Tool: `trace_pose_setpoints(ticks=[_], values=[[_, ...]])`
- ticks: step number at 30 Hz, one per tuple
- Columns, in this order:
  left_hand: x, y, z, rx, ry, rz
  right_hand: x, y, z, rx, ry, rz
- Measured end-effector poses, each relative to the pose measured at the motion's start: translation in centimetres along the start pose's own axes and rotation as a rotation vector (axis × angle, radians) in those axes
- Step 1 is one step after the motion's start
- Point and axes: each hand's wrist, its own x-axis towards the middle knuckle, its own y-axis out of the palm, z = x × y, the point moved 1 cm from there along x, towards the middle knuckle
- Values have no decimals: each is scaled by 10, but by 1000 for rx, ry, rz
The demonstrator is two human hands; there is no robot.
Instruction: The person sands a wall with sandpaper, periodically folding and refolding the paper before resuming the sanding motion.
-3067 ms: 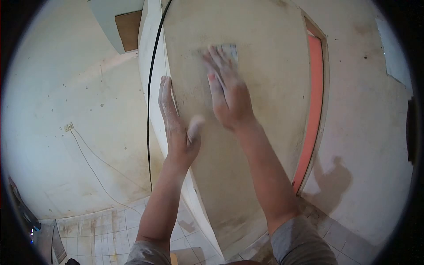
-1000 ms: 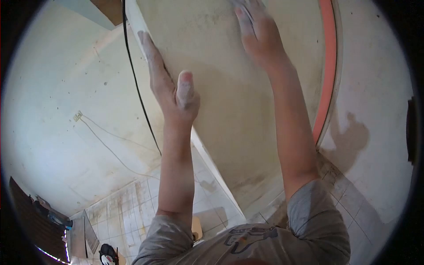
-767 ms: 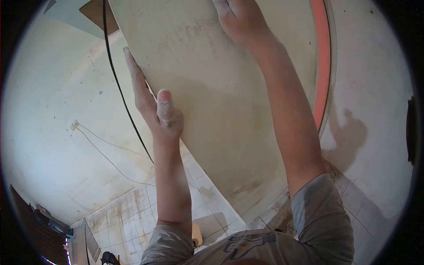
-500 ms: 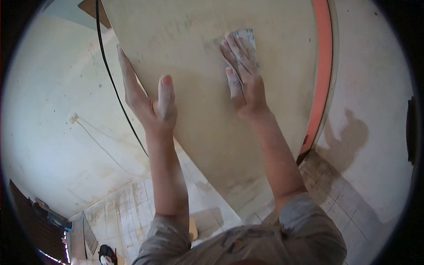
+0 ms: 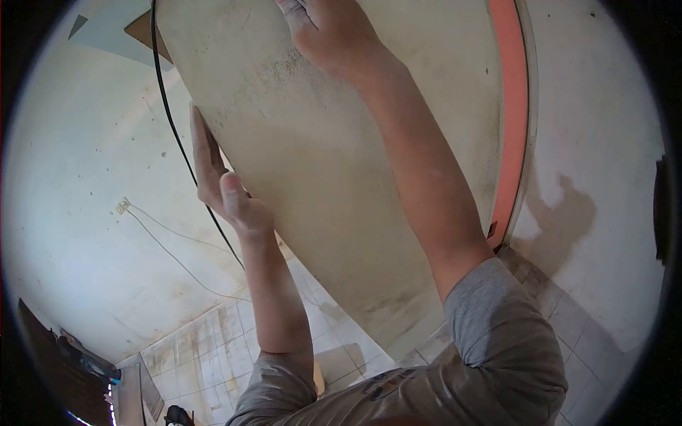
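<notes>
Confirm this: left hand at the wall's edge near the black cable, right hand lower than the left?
No, the right hand is higher than the left hand, as the head view shows; the left is at the wall's edge near the black cable.

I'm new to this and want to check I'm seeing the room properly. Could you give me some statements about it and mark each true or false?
1. The left hand is at the edge of the middle wall. True.
2. The right hand is lower in the picture than the left. False: it is higher, by the top of the picture.
3. A thin wire runs from the socket. True.
4. The long cable left of the middle wall is white. False: it is black.
5. A shadow falls to the right of the pink strip. True.
6. The floor is carpeted. False: it is tiled.
</notes>
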Motion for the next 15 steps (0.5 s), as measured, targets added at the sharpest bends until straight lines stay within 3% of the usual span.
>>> trace_pose_setpoints(ticks=[2,5,12,14,15], values=[[1,-2,2,-51,-25,-4,-16,59,-15,-250,-130,-402],[1,0,6,-101,-26,-26,-64,99,-21,82,-625,-849],[-2,-9,5,-65,57,10,-206,214,-87,62,-405,-452],[-31,-5,-21,31,182,-190,-257,246,-122,75,-308,-378],[-49,-7,-35,83,238,-284,-285,259,-142,232,-193,-313]])
